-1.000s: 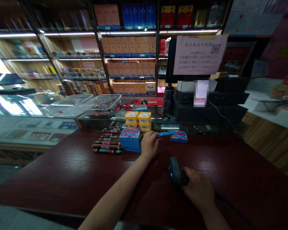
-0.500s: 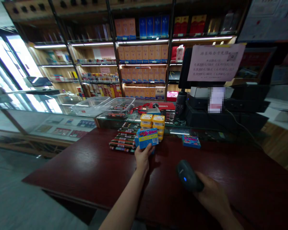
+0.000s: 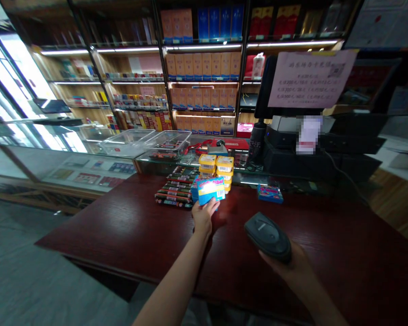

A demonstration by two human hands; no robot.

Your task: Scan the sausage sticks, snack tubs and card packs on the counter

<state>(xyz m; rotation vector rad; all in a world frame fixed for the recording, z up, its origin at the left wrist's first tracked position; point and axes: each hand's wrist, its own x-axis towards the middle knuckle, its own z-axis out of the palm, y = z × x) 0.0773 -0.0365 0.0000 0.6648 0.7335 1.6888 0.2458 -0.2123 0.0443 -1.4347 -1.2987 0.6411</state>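
2 clear trays (image 3: pixel 129 143) at far left on the glass counter (image 3: pixel 88 156), with dark sticks (image 3: pixel 172 146) in the right-hand tray. Next, on the reddish-brown table (image 3: pixel 129 226), a row of printed rods (image 3: pixel 173 192), side by side, right up against a stack of blue boxes (image 3: pixel 194 190). Mostly hidden behind the raised load, no count possible.

Held up in the left hand (image 3: pixel 203 217): 1 blue box (image 3: pixel 204 197), pinched at the lower edge, with thumb on the near face and other fingers partly hidden. Off the table, in front of the stack, with barcode (image 3: pixel 221 194) facing the camera. New since 0.5 s ago: white patch of light (image 3: pixel 211 185) on that face, left of the barcode. Barely shifted otherwise. Just behind, 2 visible columns of yellow tubs (image 3: pixel 225 167), upright.

Farther right, a black scanner (image 3: pixel 267 235), raised over the table, nose toward the box, well apart from it. Also changed: tipped over, more top shell in view, blue lamp out of sight. Probably now aimed at the printed face, judging by the patch; read or not, cannot tell. Beyond it, 1 lone packet (image 3: pixel 270 194), blue, flat on the table, untouched, same place as before.

Closed around the scanner grip: right hand (image 3: pixel 299 265). Fingers underneath hidden; trigger pressed or not, cannot tell. Behind, a pink sheet (image 3: pixel 311 81) on the black monitor (image 3: pixel 265 95).
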